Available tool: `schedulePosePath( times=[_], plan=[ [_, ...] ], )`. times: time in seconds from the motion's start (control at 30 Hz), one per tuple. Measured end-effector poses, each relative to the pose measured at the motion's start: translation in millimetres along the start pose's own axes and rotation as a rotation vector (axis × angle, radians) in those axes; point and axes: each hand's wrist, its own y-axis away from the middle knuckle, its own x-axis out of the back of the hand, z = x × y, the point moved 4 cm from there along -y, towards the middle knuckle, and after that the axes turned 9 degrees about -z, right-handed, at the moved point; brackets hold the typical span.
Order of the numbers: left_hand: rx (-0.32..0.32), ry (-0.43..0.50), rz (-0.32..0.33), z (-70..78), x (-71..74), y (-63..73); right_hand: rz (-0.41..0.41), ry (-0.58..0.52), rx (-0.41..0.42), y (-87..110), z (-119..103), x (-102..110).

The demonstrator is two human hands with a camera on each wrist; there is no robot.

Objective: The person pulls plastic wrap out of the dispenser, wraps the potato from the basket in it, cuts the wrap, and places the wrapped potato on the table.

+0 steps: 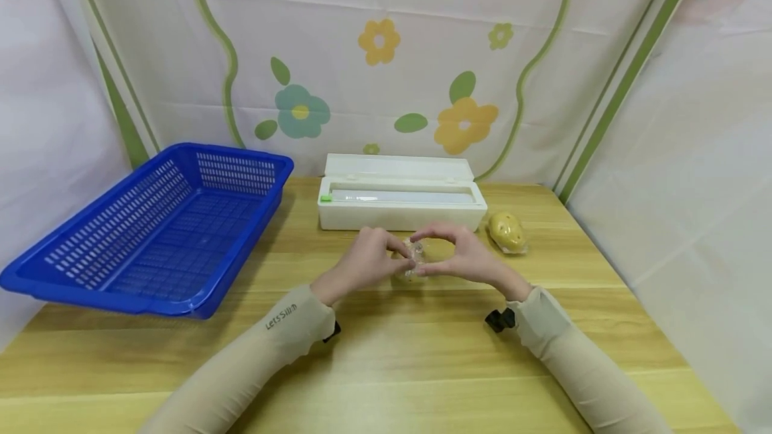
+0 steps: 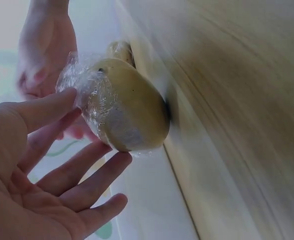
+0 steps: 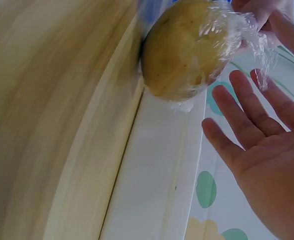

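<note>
A yellow potato [image 2: 137, 107] wrapped in clear cling film [image 3: 256, 42] stands on the table between both hands, mostly covered by them in the head view. My left hand [image 1: 370, 260] pinches the gathered film on top between thumb and index finger, its other fingers spread beside the potato. Facing it, my right hand [image 1: 467, 256] curves its thumb and index finger loosely around the loose film end. In the right wrist view the right hand's other fingers [image 3: 249, 112] are spread apart, off the potato, with a strip of film hanging by them.
Behind the hands stands a long white cling film box [image 1: 401, 216], lid raised, with a green slider [image 1: 326, 198] at its left. Another wrapped potato [image 1: 507, 232] lies right of the box. A blue plastic basket [image 1: 241, 246] occupies the left side. A flowered curtain hangs behind.
</note>
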Motion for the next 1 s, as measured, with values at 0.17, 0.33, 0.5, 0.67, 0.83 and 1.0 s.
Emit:
schedulePosePath(
  times=[0.17, 0.33, 0.5, 0.67, 0.83, 1.0],
  plan=[
    [0.08, 0.046, 0.046, -5.4, 2.2, 0.8, -0.023, 0.065, -0.017, -1.0, 8.8, -2.3],
    [0.074, 0.095, 0.063, -7.4, 1.7, 0.2, 0.022, 0.04, -0.014, -2.4, 5.3, -4.3],
    [-0.016, 0.031, 0.039, -4.8, 1.6, -0.4, 0.039, -0.014, 0.005, -2.7, -11.5, -2.9],
    [-0.067, -0.051, 0.012, -2.5, 3.0, 2.4, 0.044, -0.091, 0.005, -3.6, -10.8, -2.0],
    [-0.115, -0.178, -0.059, 0.3, 1.5, 5.2, 0.047, -0.147, -0.014, -3.4, 11.4, -3.1],
    [-0.097, -0.215, -0.094, 1.5, -1.4, 3.8, 0.026, -0.172, 0.012, -2.5, 17.8, -3.0]
  ],
)
